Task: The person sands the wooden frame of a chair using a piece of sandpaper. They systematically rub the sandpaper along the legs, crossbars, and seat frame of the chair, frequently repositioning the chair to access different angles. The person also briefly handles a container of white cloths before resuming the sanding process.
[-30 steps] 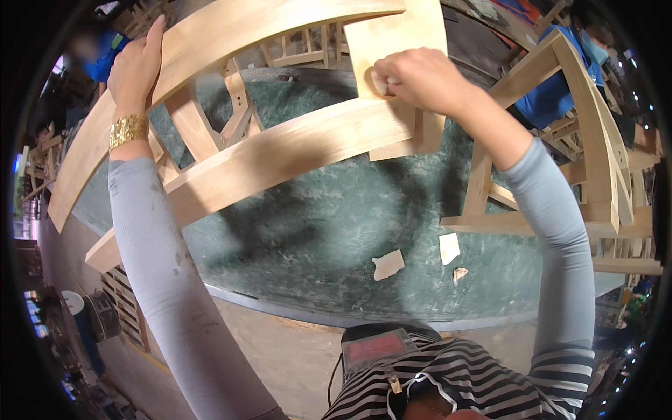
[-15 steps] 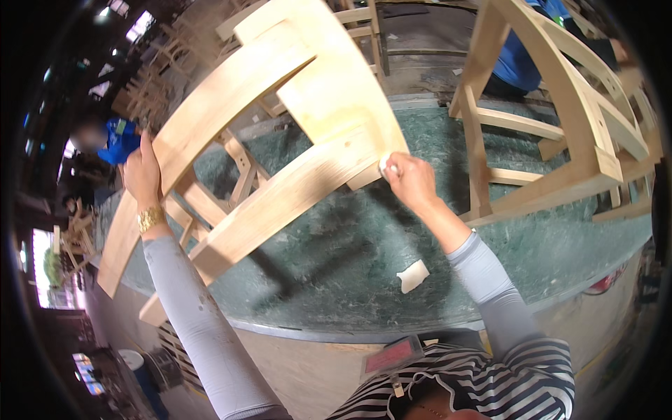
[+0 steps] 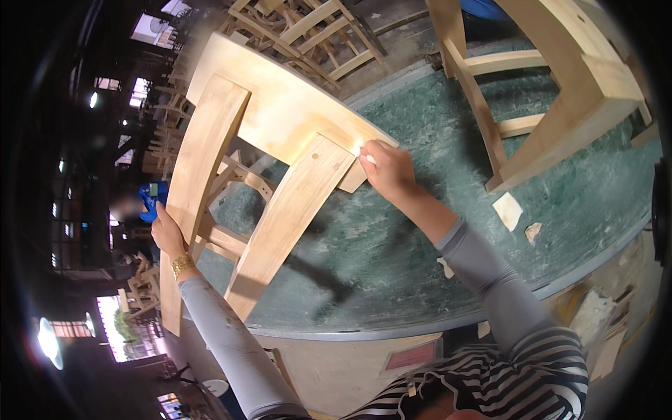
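A pale wooden chair frame (image 3: 280,157) leans across a green work table (image 3: 413,238), its broad back panel at the far side and two curved legs running toward me. My left hand (image 3: 168,231) grips the left leg (image 3: 203,150) along its outer edge. With its fingers pinched, my right hand (image 3: 388,171) presses a small white piece (image 3: 370,159), mostly hidden by the fingers, against the panel's lower corner. That spot lies just right of where the right leg (image 3: 297,196), with a round mark near its top, meets the panel.
Another wooden chair frame (image 3: 539,126) stands at the right of the table. Pale flat scraps, one of them a whitish sheet (image 3: 507,211), lie on the green top. Several stacked frames (image 3: 315,35) fill the background. A person in blue (image 3: 152,201) is far left.
My view has swung, so the chair frame sits lower and tilts differently. My left hand still holds the leg; my right hand stays at the panel corner with the white piece.
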The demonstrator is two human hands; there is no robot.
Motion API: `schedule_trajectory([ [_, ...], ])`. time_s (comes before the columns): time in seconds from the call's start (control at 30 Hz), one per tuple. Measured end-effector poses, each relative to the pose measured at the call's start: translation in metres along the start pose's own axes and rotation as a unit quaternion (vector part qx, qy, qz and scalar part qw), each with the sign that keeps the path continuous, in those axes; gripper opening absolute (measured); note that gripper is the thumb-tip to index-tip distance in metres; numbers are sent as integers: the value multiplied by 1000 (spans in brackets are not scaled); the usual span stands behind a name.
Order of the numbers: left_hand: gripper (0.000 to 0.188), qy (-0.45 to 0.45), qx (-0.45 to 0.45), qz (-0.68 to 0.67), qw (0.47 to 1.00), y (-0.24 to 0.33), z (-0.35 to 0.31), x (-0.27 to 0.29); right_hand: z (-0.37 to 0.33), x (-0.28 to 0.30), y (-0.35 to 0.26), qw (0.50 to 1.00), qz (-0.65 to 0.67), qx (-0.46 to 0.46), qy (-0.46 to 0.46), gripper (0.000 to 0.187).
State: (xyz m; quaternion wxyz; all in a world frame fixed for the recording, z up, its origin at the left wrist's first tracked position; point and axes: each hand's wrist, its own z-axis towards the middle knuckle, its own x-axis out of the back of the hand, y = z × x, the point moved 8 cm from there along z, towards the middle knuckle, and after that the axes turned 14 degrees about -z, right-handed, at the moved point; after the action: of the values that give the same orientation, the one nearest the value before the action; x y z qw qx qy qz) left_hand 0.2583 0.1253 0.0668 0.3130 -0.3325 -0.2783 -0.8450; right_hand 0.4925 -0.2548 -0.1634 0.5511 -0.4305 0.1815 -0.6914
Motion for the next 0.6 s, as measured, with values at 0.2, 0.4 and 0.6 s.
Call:
schedule_trajectory([
  [0.2, 73, -24, 11, -9, 1000, -3, 3, -4, -55, -13, 22, 981, 100, -166, -18, 15],
  [0.4, 75, 6, -12, 5, 1000, 0, 4, -5, -53, -37, 10, 941, 144, -243, 185, 16],
  [0.6, 74, 34, -30, 8, 999, -1, 0, -3, -112, -108, -68, 966, 129, -174, -145, 14],
])
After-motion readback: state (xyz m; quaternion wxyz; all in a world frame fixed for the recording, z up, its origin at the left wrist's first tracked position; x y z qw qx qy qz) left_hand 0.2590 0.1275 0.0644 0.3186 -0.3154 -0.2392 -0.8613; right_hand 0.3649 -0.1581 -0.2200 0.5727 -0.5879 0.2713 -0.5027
